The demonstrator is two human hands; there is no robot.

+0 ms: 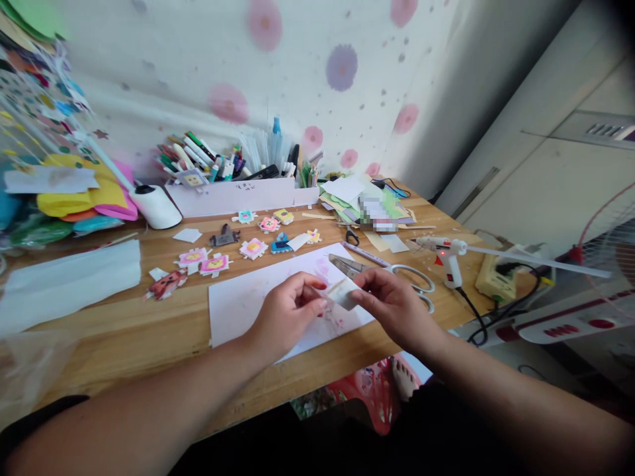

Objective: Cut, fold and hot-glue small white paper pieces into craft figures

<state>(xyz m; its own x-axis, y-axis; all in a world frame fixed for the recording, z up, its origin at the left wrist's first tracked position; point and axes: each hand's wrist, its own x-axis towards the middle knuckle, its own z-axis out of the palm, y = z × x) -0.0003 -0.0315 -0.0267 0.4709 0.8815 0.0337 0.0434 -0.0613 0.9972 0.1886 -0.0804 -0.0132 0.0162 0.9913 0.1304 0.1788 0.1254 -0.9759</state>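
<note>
A small white paper piece (343,293) with a brownish strip along its upper edge is held up over a stained white sheet (238,304). My right hand (394,303) pinches its right side between thumb and fingers. At its left edge are the closed thumb and fingers of my left hand (290,311), which grip the paper there. Scissors (411,281) with grey-white handles lie just beyond my right hand, their blades on the sheet. Beside them rests a purple pen (366,254).
Colourful paper cutouts (215,264) lie at centre left. A white pen box (233,197) stands at the back, with a paper pile (347,192) to its right. A glue gun (450,261) with a lit red light stands right, near a power strip (496,277).
</note>
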